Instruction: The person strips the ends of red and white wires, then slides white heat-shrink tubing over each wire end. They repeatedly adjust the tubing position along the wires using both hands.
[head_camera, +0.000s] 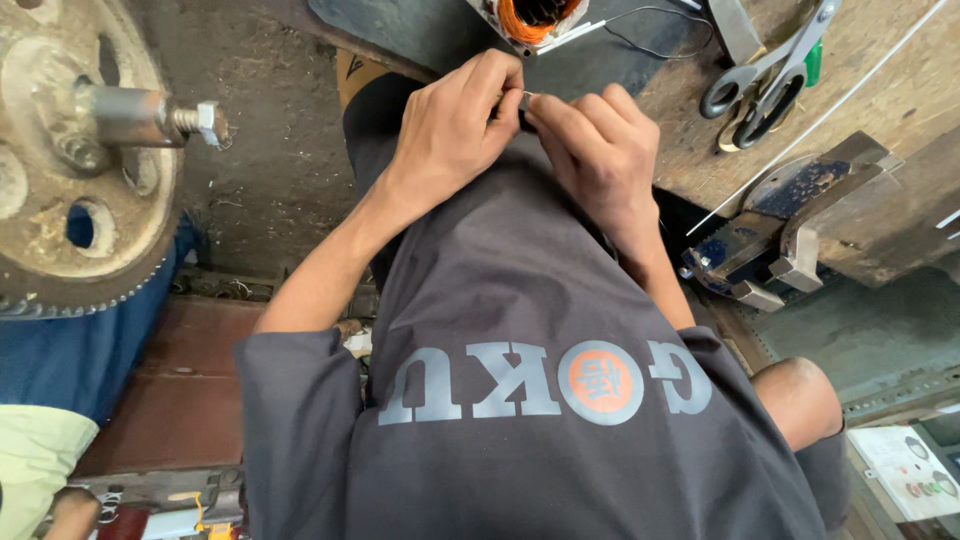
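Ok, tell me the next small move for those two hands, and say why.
Probably keep the small pale strip pinched and feed it up toward the copper-wound stator. Left hand and right hand meet fingertip to fingertip on it, just below the winding; the scissors lie untouched on the wooden bench.

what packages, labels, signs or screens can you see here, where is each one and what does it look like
Printed sheet or panel: bottom right corner, pale rectangle with small round coloured marks.
Shirt print: across the person's dark grey shirt, grey block letters around an orange disc.
No screens or packages show.
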